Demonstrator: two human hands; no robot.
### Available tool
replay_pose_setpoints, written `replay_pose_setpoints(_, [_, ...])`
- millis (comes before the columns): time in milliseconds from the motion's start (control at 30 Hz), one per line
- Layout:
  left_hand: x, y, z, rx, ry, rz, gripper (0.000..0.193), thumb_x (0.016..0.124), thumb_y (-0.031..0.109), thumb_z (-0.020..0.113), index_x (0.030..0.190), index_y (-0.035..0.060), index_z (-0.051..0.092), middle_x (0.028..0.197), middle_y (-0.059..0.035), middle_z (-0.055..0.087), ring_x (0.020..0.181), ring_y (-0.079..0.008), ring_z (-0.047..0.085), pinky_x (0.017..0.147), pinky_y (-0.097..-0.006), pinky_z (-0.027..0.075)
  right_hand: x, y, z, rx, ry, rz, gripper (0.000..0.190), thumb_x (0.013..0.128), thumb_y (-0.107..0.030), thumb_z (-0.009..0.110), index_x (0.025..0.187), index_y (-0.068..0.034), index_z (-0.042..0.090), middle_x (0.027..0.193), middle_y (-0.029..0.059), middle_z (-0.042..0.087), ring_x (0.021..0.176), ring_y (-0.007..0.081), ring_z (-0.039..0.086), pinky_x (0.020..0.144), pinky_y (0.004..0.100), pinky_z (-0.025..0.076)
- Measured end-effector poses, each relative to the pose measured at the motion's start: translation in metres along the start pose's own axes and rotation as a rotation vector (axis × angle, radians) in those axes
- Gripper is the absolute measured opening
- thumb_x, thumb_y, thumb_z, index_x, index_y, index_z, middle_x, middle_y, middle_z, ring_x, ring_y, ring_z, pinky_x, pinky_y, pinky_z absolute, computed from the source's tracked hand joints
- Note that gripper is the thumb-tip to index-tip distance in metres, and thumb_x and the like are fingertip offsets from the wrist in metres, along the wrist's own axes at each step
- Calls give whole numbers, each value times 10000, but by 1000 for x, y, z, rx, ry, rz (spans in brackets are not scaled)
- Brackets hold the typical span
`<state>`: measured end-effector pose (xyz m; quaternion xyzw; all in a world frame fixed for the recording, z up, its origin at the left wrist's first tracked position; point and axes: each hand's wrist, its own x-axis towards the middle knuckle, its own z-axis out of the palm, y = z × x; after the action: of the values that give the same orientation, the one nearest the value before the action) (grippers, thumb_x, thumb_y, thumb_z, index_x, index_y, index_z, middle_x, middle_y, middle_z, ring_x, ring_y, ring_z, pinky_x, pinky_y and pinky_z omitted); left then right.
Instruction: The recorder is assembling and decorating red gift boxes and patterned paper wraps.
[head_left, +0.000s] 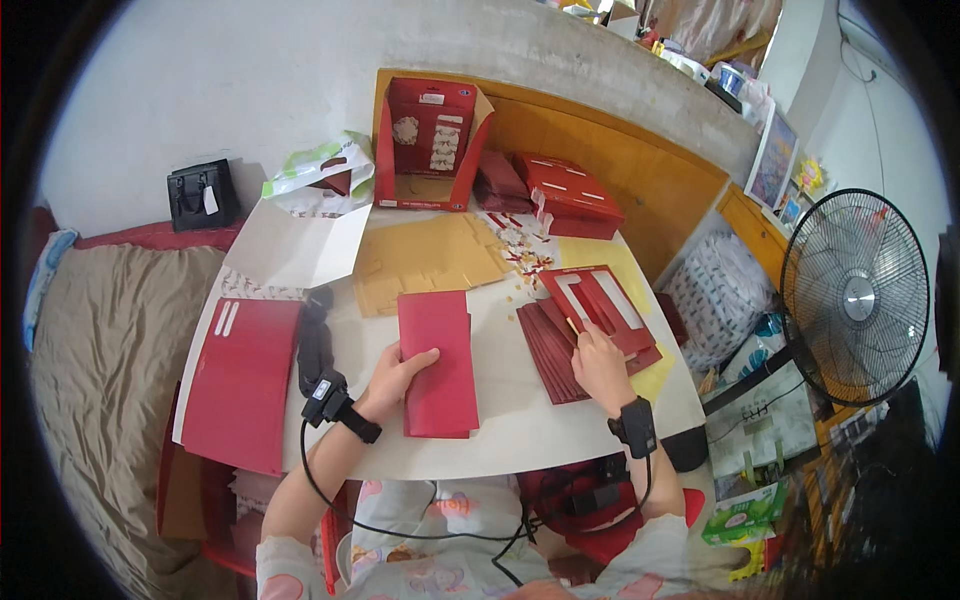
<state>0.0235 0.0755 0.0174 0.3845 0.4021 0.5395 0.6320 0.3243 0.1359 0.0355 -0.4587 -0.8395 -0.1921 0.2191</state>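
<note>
My left hand (396, 379) grips the left edge of a folded red card piece (442, 352), thumb on top. At the right, my right hand (600, 364) has its fingers closed at a thin yellowish strip (573, 325), over the lower left edge of a red printed card with white strips (600, 300). This card lies partly over a fanned stack of dark red folded pieces (547, 360). Tan cardboard sheets (427, 259) lie beyond my left hand. Small red, white and tan scraps (529, 251) are scattered behind the printed card.
Large red sheets (240, 382) lie at the table's left, below a folded white sheet (300, 240). A red display box (429, 142) and a stack of red cartons (574, 191) stand at the back. Cables run from both wrist bands. A black fan (859, 298) is at the right.
</note>
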Motion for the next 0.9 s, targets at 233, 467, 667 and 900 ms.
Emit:
replay_pose_setpoints(233, [0,-5,-10,-180,-48,21,315,839,137,565,1096,-23,481,1048,-95,564,946,-160,562,823,-296,455,18,-47,-53,361,190,189,71,799,-47,522,830,10,492,780,130,574,692,271,595,591,360,471])
replay_pose_setpoints(467, [-4,0,-5,-308,-150,134,314,836,149,566,1106,11,484,1063,-67,561,969,-151,550,842,-300,441,29,-71,-3,1049,340,339,113,835,-70,549,815,3,464,598,86,513,530,99,490,477,258,384])
replay_pose_setpoints(667, [-2,-8,-4,-45,44,410,368,853,97,544,1179,5,399,1105,-103,527,998,-134,516,847,-283,431,35,-117,24,1169,46,266,167,845,-30,500,1004,4,462,798,109,593,720,139,584,620,265,455])
replay_pose_setpoints(900, [-12,10,17,363,284,937,737,793,-20,548,1339,30,55,1197,-207,420,1070,-236,480,889,-336,407,41,-135,26,1759,-201,142,439,888,-61,423,1290,18,267,1267,164,406,1157,193,418,952,310,334])
